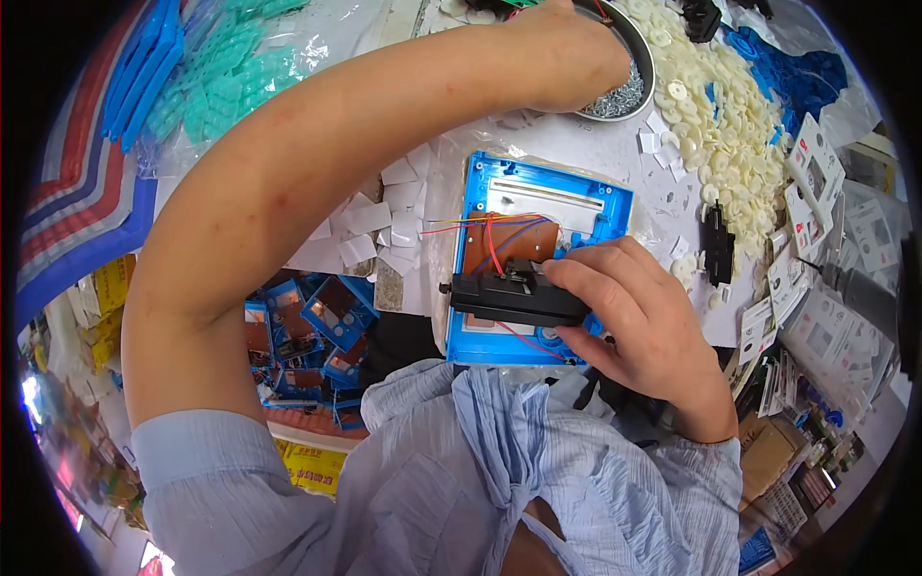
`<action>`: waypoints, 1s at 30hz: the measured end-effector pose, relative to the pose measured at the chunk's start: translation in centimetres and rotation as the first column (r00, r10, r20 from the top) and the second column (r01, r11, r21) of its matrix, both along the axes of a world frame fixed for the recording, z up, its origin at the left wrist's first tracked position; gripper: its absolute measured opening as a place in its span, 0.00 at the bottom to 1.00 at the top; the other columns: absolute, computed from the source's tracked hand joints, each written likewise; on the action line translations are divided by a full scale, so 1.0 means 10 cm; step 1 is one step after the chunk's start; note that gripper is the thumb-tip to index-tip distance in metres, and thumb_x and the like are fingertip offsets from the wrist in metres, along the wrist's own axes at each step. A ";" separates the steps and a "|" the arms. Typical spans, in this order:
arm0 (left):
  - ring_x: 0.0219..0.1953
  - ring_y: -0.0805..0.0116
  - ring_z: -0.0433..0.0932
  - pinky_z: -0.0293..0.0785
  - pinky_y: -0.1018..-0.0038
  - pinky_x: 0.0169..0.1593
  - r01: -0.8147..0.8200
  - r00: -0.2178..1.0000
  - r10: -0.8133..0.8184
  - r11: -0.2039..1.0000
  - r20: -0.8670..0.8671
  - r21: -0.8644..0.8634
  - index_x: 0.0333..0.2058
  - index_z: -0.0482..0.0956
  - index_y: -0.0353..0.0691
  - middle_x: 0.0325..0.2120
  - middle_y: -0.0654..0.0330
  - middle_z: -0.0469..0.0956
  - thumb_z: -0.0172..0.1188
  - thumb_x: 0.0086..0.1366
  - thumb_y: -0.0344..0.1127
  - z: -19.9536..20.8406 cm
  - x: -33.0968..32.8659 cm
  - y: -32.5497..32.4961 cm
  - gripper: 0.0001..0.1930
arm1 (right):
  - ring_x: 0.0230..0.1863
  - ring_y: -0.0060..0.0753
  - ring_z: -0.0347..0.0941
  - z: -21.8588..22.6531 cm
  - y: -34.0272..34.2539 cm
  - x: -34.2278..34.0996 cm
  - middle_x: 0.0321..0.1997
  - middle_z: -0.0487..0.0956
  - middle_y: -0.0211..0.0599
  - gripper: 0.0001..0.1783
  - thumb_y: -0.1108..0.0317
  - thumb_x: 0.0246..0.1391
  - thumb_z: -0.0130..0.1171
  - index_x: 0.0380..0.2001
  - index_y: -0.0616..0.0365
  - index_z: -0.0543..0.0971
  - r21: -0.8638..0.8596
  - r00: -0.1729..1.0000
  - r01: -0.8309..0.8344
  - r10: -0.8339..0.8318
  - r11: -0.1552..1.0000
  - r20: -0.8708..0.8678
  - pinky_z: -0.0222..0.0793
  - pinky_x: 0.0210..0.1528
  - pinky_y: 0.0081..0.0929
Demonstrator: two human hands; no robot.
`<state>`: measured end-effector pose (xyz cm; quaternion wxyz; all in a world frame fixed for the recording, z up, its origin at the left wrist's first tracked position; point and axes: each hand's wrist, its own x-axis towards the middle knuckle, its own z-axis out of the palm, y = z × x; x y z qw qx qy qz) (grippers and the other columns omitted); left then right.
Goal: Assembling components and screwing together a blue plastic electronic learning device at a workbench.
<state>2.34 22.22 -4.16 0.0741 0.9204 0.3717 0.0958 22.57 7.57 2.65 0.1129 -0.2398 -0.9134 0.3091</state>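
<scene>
My right hand [639,317] grips the right end of a long black plastic mechanism [504,296] between thumb and fingers. That part lies across an open blue plastic housing [615,209], in which a brown circuit board [480,252] shows. Red, yellow and blue wires [490,230] run over the board. Far ahead, my left hand [571,58] is over a round metal bowl [645,72] of small silvery screws [619,96]. Its fingers are hidden behind the back of the hand and near the picture's upper edge.
Cream plastic discs [725,125] form a heap at the right, with another black part [715,245] beside it. White paper pieces [365,226] lie left of the housing. Blue housings with boards [322,326] are piled lower left. Green plastic pieces [226,91] are at the far left.
</scene>
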 end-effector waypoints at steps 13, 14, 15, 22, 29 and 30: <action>0.38 0.57 0.84 0.70 0.56 0.47 -0.059 0.988 0.069 0.996 -0.136 0.071 0.31 0.87 0.43 0.33 0.54 0.85 0.59 0.61 0.37 0.11 0.16 -0.02 0.09 | 0.63 0.67 0.67 0.84 0.82 1.25 0.60 0.71 0.70 0.25 0.67 0.62 0.53 0.58 0.74 0.73 0.141 0.332 0.807 -0.243 0.574 -0.912 0.61 0.66 0.77; 0.37 0.57 0.84 0.70 0.56 0.48 -0.075 0.987 0.079 0.997 -0.140 0.033 0.30 0.86 0.43 0.32 0.55 0.85 0.59 0.62 0.38 0.17 0.16 -0.04 0.09 | 0.52 0.53 0.75 0.85 1.16 1.27 0.52 0.78 0.58 0.17 0.74 0.61 0.57 0.51 0.73 0.77 0.513 0.662 0.726 -0.267 0.457 -0.700 0.70 0.57 0.53; 0.34 0.55 0.83 0.72 0.57 0.43 -0.047 0.997 0.054 0.992 0.059 -0.119 0.28 0.85 0.40 0.29 0.53 0.83 0.62 0.60 0.38 0.24 0.15 -0.06 0.09 | 0.40 0.38 0.83 0.84 1.41 1.33 0.43 0.86 0.47 0.10 0.81 0.60 0.60 0.44 0.71 0.81 0.807 0.858 0.485 -0.359 0.336 -0.367 0.79 0.48 0.30; 0.31 0.64 0.77 0.66 0.67 0.39 0.044 0.803 0.108 0.970 0.586 -0.239 0.30 0.81 0.42 0.29 0.62 0.79 0.69 0.59 0.32 0.68 -0.51 -1.23 0.05 | 0.37 0.24 0.64 0.50 1.31 0.47 0.38 0.73 0.28 0.26 0.59 0.65 0.53 0.64 0.54 0.71 -0.542 0.635 -0.319 -0.250 0.778 -0.731 0.59 0.55 0.39; 0.34 0.68 0.79 0.60 0.62 0.46 -0.154 0.762 0.177 0.984 0.622 -0.091 0.39 0.83 0.46 0.35 0.66 0.82 0.72 0.56 0.31 0.45 -0.47 -1.97 0.12 | 0.20 0.11 0.70 0.59 0.33 -0.28 0.20 0.77 0.15 0.15 0.58 0.55 0.72 0.40 0.44 0.75 -0.519 0.532 -0.409 -0.265 0.750 -0.804 0.73 0.35 0.19; 0.34 0.67 0.79 0.60 0.62 0.46 -0.166 0.745 0.198 0.980 0.638 -0.110 0.39 0.83 0.46 0.35 0.66 0.82 0.73 0.55 0.31 0.44 -0.45 -2.00 0.12 | 0.19 0.11 0.70 0.58 0.29 -0.34 0.20 0.78 0.16 0.15 0.58 0.55 0.74 0.38 0.43 0.75 -0.502 0.522 -0.426 -0.248 0.753 -0.816 0.75 0.32 0.19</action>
